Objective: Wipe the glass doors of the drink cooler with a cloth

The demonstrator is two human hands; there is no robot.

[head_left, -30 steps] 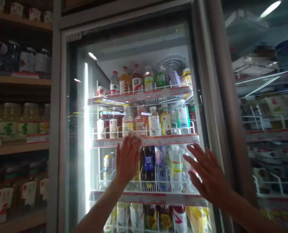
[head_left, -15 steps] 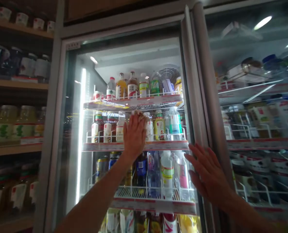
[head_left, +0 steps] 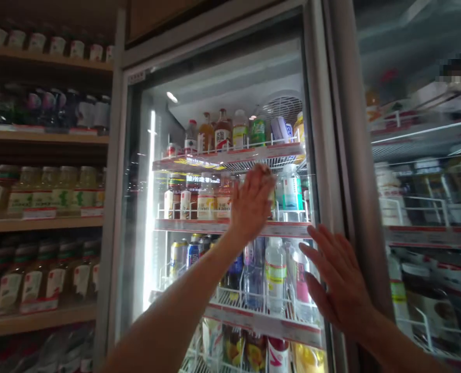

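Observation:
My left hand [head_left: 251,204] is stretched out in front of the fridge's glass door [head_left: 222,88], its palm pressing a crumpled cloth [head_left: 265,170] to the pane. Only the cloth's upper edge shows past my fingertips; the rest is under the hand. Near the door's right frame [head_left: 319,171], my right hand [head_left: 337,280] is raised with its fingers spread and nothing in it. Whether its fingertips touch the frame I cannot tell. Behind the glass, drinks stand on wire shelves, among them a green-labelled bottle [head_left: 291,189] and a clear bottle with a yellow label [head_left: 276,274].
Wooden shelves [head_left: 43,223] with rows of labelled bottles stand to the left of the fridge. A second glass-fronted fridge section [head_left: 420,233] with more drinks is on the right. A bright light strip [head_left: 149,207] runs down the fridge's inner left side.
My left hand has slid right across the glass with the cloth. The view has turned a little left, showing more of the wooden shelves. My right hand stays near the door frame.

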